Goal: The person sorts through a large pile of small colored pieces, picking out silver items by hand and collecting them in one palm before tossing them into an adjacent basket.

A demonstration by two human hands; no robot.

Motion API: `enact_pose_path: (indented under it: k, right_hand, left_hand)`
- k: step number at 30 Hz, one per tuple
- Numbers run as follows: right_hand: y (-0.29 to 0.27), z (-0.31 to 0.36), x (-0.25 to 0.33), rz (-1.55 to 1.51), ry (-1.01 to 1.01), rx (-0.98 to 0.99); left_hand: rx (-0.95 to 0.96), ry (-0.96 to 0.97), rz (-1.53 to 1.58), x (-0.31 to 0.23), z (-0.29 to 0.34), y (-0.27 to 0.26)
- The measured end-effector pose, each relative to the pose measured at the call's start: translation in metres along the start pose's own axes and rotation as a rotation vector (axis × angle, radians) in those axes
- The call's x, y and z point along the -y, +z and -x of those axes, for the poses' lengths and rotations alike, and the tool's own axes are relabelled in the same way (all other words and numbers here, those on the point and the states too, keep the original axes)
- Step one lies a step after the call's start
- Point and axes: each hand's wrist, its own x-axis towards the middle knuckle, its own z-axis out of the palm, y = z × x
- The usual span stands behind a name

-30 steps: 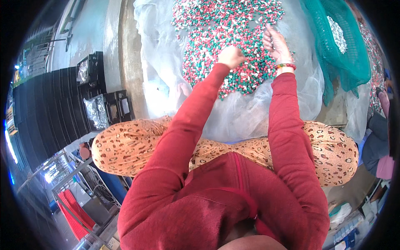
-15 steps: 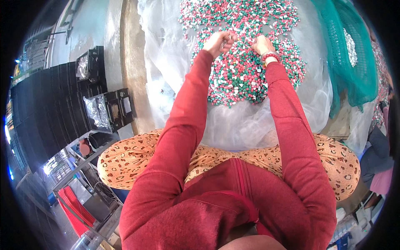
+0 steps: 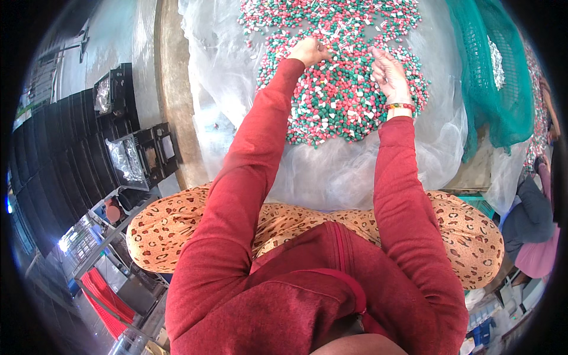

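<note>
A wide spread of small pink-red, green and white pieces [image 3: 337,100] lies on a translucent plastic sheet [image 3: 319,171]; they look like pellets or caps, too small to name surely. Over the upper left part of the heap, my left hand [image 3: 310,52] is back-up with its fingers drawn together, their tips down at the pieces. To its right my right hand [image 3: 390,76] is turned so the curled fingers show, a beaded bracelet [image 3: 401,106] at the wrist. What either hand holds, if anything, I cannot make out.
Green netting [image 3: 497,100] with a white bundle of pieces on it lies to the right. Stacked black crates [image 3: 65,154] stand on the left, beyond a concrete edge [image 3: 177,94]. Another person's leg [image 3: 532,210] shows at the far right.
My right hand has come back toward me and turned to show its curled fingers. My left hand has turned back-up, its fingertips lowered to the pieces. The view has shifted slightly.
</note>
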Motion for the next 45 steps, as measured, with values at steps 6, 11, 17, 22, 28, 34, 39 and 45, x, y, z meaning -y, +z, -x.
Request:
enact_pose_path:
  k: [6,11,17,22,28,34,39,45]
  right_hand:
    - [0.014,0.012,0.045,-0.333,-0.172,0.354]
    - [0.031,-0.014,0.054,-0.141,-0.074,0.371]
    - [0.034,-0.076,0.014,1.235,-0.367,0.086]
    - [0.033,-0.064,-0.009,1.917,-0.221,0.032]
    - [0.047,-0.052,-0.028,1.986,-0.168,0.025]
    - [0.024,-0.011,0.002,0.650,0.086,0.127]
    - [-0.007,0.006,0.019,-0.078,-0.022,0.178]
    - [-0.001,0.003,0.049,-0.330,-0.143,0.560]
  left_hand:
    - [-0.086,-0.038,-0.044,-0.022,0.005,0.012]
    - [0.000,-0.120,-0.360,-0.017,-0.004,0.000]
    - [-0.178,-0.028,-0.042,0.003,0.009,-0.019]
    - [-0.143,0.155,-0.314,-0.013,0.001,-0.001]
    - [-0.071,0.138,-0.686,-0.028,0.003,0.009]
    - [-0.178,0.009,-0.140,0.009,0.032,-0.021]
    - [-0.137,-0.224,0.845,-0.005,0.054,-0.046]
    - [0.441,0.040,1.966,-0.013,0.012,-0.027]
